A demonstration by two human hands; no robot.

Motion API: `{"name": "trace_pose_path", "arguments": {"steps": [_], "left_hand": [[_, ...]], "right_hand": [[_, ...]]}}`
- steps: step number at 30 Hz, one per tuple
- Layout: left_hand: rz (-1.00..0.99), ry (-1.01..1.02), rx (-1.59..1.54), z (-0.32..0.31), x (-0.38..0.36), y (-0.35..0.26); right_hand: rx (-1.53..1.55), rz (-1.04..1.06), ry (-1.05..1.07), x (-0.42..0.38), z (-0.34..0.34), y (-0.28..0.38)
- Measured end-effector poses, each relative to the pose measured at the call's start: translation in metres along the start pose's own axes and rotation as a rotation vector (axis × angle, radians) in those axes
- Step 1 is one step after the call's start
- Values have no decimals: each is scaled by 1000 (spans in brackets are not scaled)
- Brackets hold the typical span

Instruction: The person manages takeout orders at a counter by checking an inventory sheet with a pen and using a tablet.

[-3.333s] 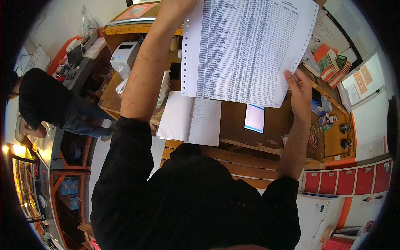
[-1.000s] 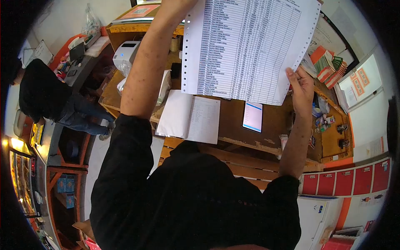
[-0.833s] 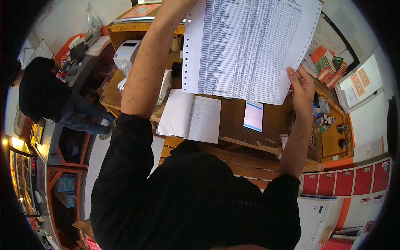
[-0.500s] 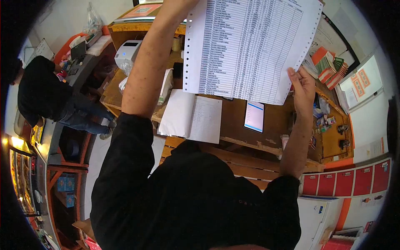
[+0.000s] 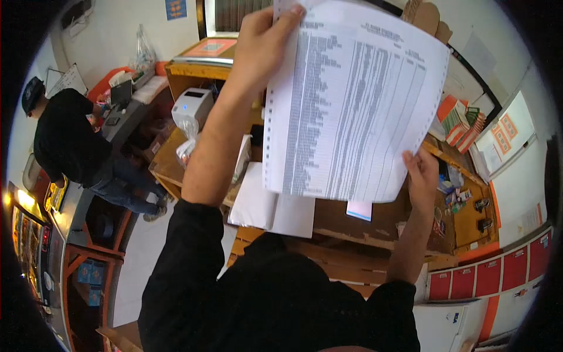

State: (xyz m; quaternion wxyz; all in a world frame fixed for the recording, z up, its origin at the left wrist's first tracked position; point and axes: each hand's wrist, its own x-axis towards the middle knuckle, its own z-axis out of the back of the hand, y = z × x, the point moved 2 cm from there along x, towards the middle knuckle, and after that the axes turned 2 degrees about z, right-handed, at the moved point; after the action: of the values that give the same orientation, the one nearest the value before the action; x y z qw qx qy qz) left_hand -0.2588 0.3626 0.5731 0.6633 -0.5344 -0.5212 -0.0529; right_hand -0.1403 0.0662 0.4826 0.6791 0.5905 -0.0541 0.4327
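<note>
A large printed sheet [image 5: 346,117] with perforated edges and table columns is held up in front of me. At its upper left corner my left hand [image 5: 267,44] pinches the paper, thumb on the printed face. Lower down, my right hand [image 5: 422,176] grips the right edge between thumb and fingers. Behind the sheet, an open notebook [image 5: 252,199] lies on the wooden desk [image 5: 352,234], its right page partly covered by the sheet. Just under the sheet's bottom edge shows part of a lit phone [image 5: 359,210].
A white label printer [image 5: 192,108] stands on the desk's left. Stacked booklets [image 5: 460,126] lean at the right wall. Another person [image 5: 70,135] in a black shirt stands at the grey counter [image 5: 132,105] on the left. Red lockers [image 5: 487,276] line the lower right.
My view has tilted up, so the scene sits lower and the sheet's top heading shows. The sheet now hides more of the notebook and phone. Both hands keep hold of it.
</note>
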Motion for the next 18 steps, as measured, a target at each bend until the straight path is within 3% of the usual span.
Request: {"name": "trace_pose_path", "arguments": {"steps": [4, 9, 18], "left_hand": [[40, 16, -49, 9, -13, -15], [-48, -7, -48, 16, -22, -32], [-48, -4, 0, 28, -33, -45]], "right_hand": [[107, -33, 27, -21, 2, -4], [251, 69, -99, -35, -6, 6], [230, 51, -36, -38, -6, 10]]}}
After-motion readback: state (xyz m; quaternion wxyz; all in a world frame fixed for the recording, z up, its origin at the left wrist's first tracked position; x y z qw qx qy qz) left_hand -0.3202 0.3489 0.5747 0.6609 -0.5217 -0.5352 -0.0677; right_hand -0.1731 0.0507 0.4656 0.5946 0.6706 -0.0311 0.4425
